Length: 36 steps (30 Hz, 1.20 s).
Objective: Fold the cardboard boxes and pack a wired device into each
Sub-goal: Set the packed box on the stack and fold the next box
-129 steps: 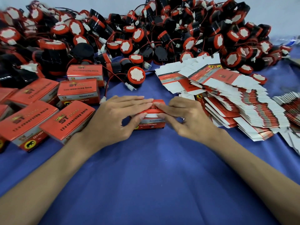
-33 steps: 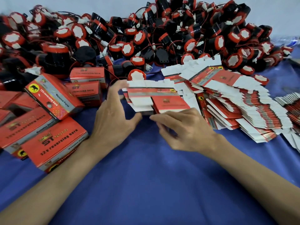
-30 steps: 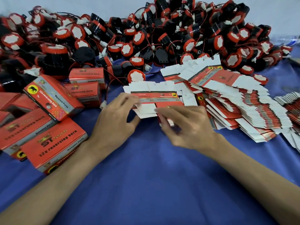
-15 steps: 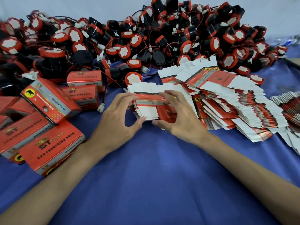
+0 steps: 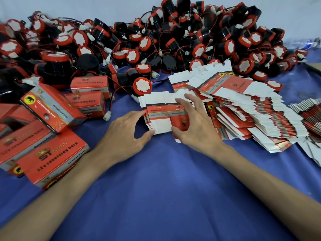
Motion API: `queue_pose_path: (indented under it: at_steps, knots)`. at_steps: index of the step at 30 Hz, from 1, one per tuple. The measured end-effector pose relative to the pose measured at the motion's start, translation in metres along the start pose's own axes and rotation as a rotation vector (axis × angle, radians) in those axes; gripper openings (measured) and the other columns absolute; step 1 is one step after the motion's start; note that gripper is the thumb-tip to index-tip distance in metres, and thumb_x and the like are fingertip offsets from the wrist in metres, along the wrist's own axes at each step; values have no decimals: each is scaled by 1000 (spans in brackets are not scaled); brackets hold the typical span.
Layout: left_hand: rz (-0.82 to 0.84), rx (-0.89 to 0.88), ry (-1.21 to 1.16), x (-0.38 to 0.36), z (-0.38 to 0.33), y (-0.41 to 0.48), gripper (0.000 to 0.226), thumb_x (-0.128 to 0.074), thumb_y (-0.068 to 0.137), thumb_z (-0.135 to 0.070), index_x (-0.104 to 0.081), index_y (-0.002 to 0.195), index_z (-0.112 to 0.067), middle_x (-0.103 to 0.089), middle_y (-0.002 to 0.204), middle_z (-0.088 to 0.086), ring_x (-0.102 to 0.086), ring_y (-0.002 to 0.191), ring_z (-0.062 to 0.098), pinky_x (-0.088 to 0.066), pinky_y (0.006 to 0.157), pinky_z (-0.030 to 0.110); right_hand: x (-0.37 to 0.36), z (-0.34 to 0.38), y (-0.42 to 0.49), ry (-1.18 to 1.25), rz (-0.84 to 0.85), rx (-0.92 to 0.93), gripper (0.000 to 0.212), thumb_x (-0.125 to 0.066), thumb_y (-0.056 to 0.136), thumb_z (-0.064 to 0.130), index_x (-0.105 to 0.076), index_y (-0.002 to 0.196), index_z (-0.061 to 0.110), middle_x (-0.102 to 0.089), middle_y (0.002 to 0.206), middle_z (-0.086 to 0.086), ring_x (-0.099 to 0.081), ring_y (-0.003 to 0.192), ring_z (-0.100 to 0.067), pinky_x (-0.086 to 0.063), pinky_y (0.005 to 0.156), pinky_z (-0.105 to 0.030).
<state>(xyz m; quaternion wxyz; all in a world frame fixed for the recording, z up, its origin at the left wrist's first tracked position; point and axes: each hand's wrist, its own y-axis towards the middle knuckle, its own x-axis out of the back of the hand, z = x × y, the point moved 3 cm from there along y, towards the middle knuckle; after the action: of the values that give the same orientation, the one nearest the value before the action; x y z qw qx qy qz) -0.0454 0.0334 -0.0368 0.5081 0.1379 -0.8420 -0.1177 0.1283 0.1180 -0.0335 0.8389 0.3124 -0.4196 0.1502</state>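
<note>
Blue cloth (image 5: 156, 197) covers the whole bench, with a heap of red-and-black horns (image 5: 156, 40) along the back and finished boxes (image 5: 52, 153) stacked at my left. A few seconds ago both my hands were pressing a box shut at the centre; that box is gone from there now, and a small sheaf of flat blanks (image 5: 161, 115) lies in its place, just beside the big blank stack (image 5: 251, 115) on the right. I read that as one unit done and the next cycle opening.

My left hand (image 5: 125, 136) pinches the sheaf's left edge, thumb below and fingertips at the upper corner, a narrow grip on cardboard. My right hand (image 5: 194, 122) lies spread over the sheaf's right half, thumb at the lower edge; I cannot tell whether it has separated the top blank or only rests on it.

A loose horn (image 5: 142, 86) sits just behind the sheaf, its wire and white plug trailing left, handy for packing. Next I judge I must peel off a single blank and pop it open; the thin sheets could lift in pairs.
</note>
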Motion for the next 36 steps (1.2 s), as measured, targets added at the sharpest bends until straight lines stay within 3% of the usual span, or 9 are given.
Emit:
queue_pose_path:
  at_steps: [6, 11, 14, 17, 21, 26, 29, 33, 36]
  knots:
    - [33, -68, 23, 6, -8, -4, 42, -53, 84, -38, -70, 111, -10, -70, 109, 0, -63, 103, 19, -47, 88, 30, 3, 9, -1, -285, 115, 112, 58, -51, 92, 16, -33, 147, 15, -30, 156, -9, -60, 106, -39, -50, 80, -43]
    - [-28, -34, 58, 8, -7, -3, 34, -50, 85, -33, -69, 103, -11, -68, 101, 0, -59, 96, 20, -40, 78, 23, 1, 12, -2, -543, 285, 141, 63, -48, 89, 11, -24, 148, 19, -24, 157, -12, -58, 107, -38, -44, 73, -39]
    - [-64, -37, 66, 8, -6, -3, 35, -51, 87, -30, -64, 110, -8, -64, 111, 5, -56, 104, 24, -44, 84, 33, 1, 12, -3, -637, 352, 187, 79, -54, 85, 9, -12, 151, 18, -14, 159, -13, -48, 123, -36, -36, 67, -35]
    - [-61, -38, 51, 5, -2, -2, 35, -59, 92, -25, -57, 123, -8, -56, 125, 6, -49, 117, 23, -34, 93, 24, 4, 11, -4, -667, 365, 221, 81, -52, 86, 11, -7, 153, 21, -13, 160, -10, -45, 128, -34, -36, 67, -34]
    - [-12, -17, 40, -1, 2, 0, 52, -57, 93, -31, -44, 139, -10, -46, 141, 4, -36, 130, 19, -17, 100, 13, 10, 18, -5, -612, 332, 277, 65, -44, 89, 18, -21, 150, 19, -44, 146, -6, -59, 107, -30, -39, 68, -30]
    - [15, 30, 40, -3, 3, 2, 53, -56, 92, -38, -47, 136, -11, -54, 133, 5, -41, 124, 21, -30, 102, 29, 7, 38, -19, -475, 325, 415, 43, -41, 90, 38, -56, 127, 20, -66, 117, -1, -65, 94, -26, -47, 67, -31]
    - [-47, 90, 14, 0, 3, 4, 47, -65, 87, -34, -56, 127, -10, -59, 116, 6, -50, 106, 23, -31, 87, 23, 1, 47, -27, -458, 368, 435, 61, -36, 90, 65, -61, 122, 19, -66, 117, -1, -63, 103, -21, -49, 73, -35]
    - [-93, 186, -159, 5, 9, 6, 29, -69, 86, -24, -62, 113, -17, -59, 82, -6, -52, 69, 8, -32, 69, 9, -2, 49, -29, -449, 347, 447, 53, -32, 96, 56, -55, 126, 19, -61, 125, 0, -58, 116, -19, -49, 78, -38]
    - [-66, 239, -398, 6, 12, 6, 19, -62, 91, -16, -63, 109, -21, -67, 78, -5, -62, 72, 12, -46, 71, 21, 2, 52, -30, -332, 307, 482, 44, -47, 94, 46, -62, 121, 14, -67, 117, -7, -62, 111, -23, -55, 72, -40]
